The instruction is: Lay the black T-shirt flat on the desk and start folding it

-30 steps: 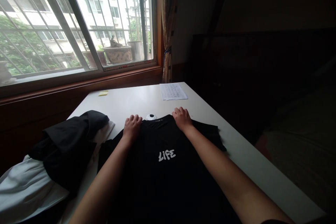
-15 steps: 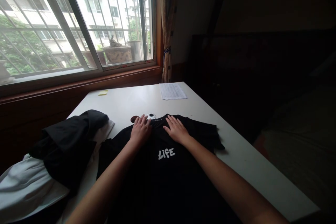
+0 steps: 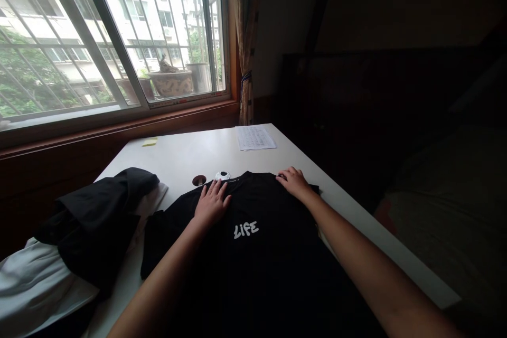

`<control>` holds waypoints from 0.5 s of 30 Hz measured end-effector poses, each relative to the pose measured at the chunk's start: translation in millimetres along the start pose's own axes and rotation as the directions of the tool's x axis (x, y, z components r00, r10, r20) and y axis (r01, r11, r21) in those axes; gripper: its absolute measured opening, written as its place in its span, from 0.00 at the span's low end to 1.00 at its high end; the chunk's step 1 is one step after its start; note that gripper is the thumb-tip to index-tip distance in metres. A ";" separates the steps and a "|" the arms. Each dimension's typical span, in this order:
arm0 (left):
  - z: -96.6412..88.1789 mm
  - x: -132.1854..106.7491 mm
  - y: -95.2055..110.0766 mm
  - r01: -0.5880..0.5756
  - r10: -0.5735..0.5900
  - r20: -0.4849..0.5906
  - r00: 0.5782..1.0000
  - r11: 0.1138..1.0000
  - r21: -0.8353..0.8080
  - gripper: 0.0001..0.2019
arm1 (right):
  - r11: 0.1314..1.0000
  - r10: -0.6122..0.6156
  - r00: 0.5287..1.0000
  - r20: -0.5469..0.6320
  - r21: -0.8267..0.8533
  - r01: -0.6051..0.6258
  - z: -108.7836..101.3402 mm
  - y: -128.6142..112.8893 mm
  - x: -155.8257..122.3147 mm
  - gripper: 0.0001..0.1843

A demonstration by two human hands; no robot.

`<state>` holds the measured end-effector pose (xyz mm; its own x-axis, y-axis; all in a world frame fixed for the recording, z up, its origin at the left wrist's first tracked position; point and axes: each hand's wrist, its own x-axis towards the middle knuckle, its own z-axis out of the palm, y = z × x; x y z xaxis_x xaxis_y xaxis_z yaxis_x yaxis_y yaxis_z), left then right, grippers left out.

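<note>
A black T-shirt [image 3: 253, 269] lies spread on the white table, its collar toward the far side and white lettering on it. My left hand [image 3: 213, 202] rests flat on the cloth just left of the collar, fingers stretched out. At the shirt's right shoulder, my right hand [image 3: 293, 181] has its fingers curled around the cloth edge, thumb against it. The right sleeve is partly hidden behind this hand and forearm. Beyond the collar are a round hole [image 3: 199, 180] in the tabletop and a white ring-shaped piece [image 3: 223, 175].
A heap of black and white clothes [image 3: 95, 216] lies on the left. Farther back on the white table [image 3: 190, 153] are a printed sheet [image 3: 256, 138] and a yellow paper slip [image 3: 149, 141]. A barred window [image 3: 119, 37] and a tied curtain [image 3: 246, 84] stand behind.
My right hand has moved right from beside the collar to the shoulder and closed on the cloth. My left hand stays flat, slightly nearer me. The camera view has shifted a little.
</note>
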<state>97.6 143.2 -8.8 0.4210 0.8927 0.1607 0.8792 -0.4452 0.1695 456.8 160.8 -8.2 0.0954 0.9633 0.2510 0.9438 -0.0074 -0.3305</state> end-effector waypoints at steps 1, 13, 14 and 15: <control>-0.3 -0.1 0.5 0.001 -0.001 0.003 1.000 1.000 0.002 0.29 | 1.000 -0.004 1.000 0.026 0.001 0.004 -1.8 5.7 3.5 0.16; -4.1 -0.7 3.3 0.007 -0.009 0.026 1.000 0.998 0.060 0.29 | 0.999 -0.030 0.989 0.146 0.022 0.027 -11.5 16.9 17.9 0.16; -4.2 -0.7 3.5 0.009 -0.011 0.028 1.000 0.998 0.065 0.29 | 1.000 -0.025 0.988 0.154 0.007 0.024 -13.1 20.1 17.8 0.16; -4.5 -0.7 3.8 0.010 -0.013 0.030 0.999 0.997 0.071 0.29 | 1.000 -0.020 0.987 0.159 -0.012 0.022 -14.5 23.2 17.9 0.17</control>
<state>99.6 140.6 -3.9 0.4165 0.8999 0.1293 0.8971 -0.4298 0.1021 484.9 173.9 1.8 0.0250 0.9937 0.1095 0.9496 0.0107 -0.3134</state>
